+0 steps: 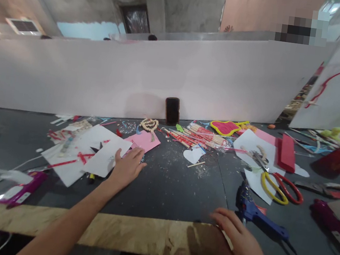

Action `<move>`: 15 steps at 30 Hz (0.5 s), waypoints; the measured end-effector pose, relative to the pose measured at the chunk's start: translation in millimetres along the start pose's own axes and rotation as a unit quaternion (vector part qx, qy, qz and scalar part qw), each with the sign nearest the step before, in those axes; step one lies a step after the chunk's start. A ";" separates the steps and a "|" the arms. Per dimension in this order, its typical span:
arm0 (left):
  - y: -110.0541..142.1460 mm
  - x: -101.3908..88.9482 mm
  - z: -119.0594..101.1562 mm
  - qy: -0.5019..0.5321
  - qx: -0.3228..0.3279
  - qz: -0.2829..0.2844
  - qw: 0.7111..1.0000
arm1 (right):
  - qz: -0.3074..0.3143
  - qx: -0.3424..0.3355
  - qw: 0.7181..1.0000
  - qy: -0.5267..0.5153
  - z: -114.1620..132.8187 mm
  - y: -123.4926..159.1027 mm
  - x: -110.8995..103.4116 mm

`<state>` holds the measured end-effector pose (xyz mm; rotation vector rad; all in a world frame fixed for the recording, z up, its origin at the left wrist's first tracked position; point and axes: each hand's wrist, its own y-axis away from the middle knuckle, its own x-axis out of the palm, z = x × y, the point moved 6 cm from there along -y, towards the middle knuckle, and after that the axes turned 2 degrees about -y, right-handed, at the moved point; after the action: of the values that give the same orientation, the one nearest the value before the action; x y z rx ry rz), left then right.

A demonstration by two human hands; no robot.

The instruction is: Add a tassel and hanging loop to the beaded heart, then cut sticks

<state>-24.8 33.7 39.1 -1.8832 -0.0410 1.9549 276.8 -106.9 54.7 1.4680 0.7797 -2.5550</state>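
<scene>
My left hand (pixel 127 167) reaches over the near edge of a pink paper sheet (pixel 147 142), fingers spread. Its thumb side lies by a white paper sheet (pixel 100 161); whether the fingertips press on either cannot be told. Beyond it sit a coil of pale beads (pixel 149 124) and a small red piece (pixel 119 132). At the wooden front edge, my right hand (pixel 233 232) hovers or rests with fingers stretched out and nothing in them. Closest to it is a blue hot glue gun (pixel 262 220), and behind that are scissors (pixel 275 187) with red and yellow handles.
Wrapped chopsticks (pixel 201 136), a white heart-shaped cutout (pixel 193 154) and a dark phone (pixel 172 110) stand or lie farther back. A red box (pixel 288 153), a red can (pixel 337 162), pliers (pixel 327 189) and purple power strips (pixel 24 188) flank the work area. A white panel (pixel 133 76) closes the back.
</scene>
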 end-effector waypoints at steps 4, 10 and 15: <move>3.3 -6.3 -0.7 0.063 0.033 -0.024 0.997 | 0.054 -0.024 0.996 0.069 -13.8 -33.3 -0.2; 2.8 -7.8 4.3 0.069 0.016 -0.053 0.996 | 0.214 -0.021 0.971 0.104 -5.2 -66.8 51.3; -1.4 -16.2 8.1 0.036 -0.013 -0.081 0.996 | 0.274 -0.095 0.957 0.016 32.1 -70.1 73.6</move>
<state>-32.4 32.0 55.5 -1.9008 -0.1927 1.7857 189.8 -49.1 33.5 1.4211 0.5090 -1.9915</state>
